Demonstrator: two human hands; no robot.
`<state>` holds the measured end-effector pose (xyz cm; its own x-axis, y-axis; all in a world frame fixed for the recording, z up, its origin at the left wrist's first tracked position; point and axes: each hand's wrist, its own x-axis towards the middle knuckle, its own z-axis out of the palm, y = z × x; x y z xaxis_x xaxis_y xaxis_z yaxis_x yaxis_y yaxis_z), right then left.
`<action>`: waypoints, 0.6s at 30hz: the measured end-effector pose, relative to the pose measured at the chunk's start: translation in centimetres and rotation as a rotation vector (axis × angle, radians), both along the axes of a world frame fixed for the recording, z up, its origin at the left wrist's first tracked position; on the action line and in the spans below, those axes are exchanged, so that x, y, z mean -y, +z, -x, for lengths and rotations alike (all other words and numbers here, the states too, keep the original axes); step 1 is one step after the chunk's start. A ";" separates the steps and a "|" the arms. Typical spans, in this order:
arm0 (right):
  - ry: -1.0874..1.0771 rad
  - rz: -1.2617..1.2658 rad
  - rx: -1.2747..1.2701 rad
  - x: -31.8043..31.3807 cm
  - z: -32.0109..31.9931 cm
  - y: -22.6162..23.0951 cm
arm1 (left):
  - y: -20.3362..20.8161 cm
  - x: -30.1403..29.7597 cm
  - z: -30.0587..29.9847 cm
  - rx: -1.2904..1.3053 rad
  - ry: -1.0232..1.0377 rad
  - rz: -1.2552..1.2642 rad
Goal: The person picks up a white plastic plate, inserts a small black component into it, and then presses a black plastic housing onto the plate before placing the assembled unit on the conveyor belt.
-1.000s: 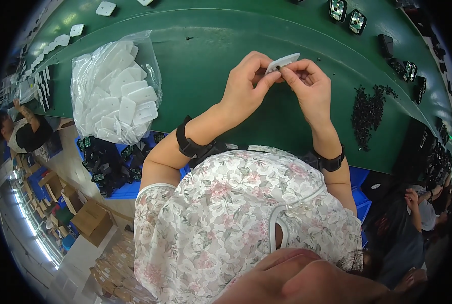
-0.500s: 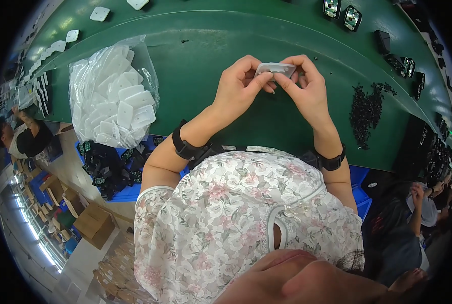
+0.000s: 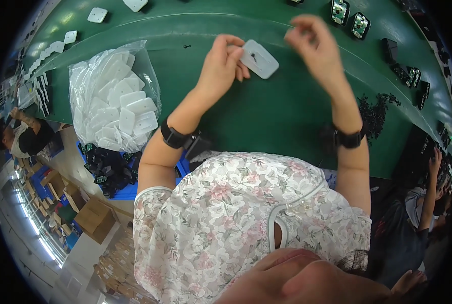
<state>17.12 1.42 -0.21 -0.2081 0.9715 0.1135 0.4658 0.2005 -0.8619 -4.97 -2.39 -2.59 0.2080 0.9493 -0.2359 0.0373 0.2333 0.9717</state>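
My left hand (image 3: 219, 66) is closed on the left corner of a white rounded rectangular plastic cover (image 3: 268, 66), its flat face turned up. A small black part (image 3: 254, 57) sits on that face, near the upper left end. My right hand (image 3: 317, 48) is off the cover, up to its right. Its fingers are loosely curled and slightly blurred, with a gap between thumb and forefinger and nothing visible between them. Left of my left hand lies a clear plastic bag (image 3: 152, 71) full of similar white covers (image 3: 127, 119).
Small black parts (image 3: 375, 111) lie piled at right on the green table (image 3: 266, 121). Black housings with circuit boards (image 3: 360, 25) stand at the far right; white covers (image 3: 97, 15) line the far left. A blue bin (image 3: 129, 191) holds black pieces. Other people work on both sides.
My right hand has let go of the cover and moved up and right. My left hand has shifted left and up, and the cover now lies tilted flat-face up, showing the black part.
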 end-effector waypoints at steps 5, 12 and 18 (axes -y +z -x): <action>-0.280 -0.111 0.415 -7.8 1.6 2.6 | -0.6 -2.9 1.2 -0.694 -0.015 -0.609; -0.202 -0.093 0.605 -10.3 1.4 2.5 | 0.4 -2.9 -0.2 -0.868 -0.152 -0.633; -0.052 -0.055 -0.020 -1.4 -0.9 -1.5 | -0.1 1.2 0.8 -0.976 -0.002 -0.794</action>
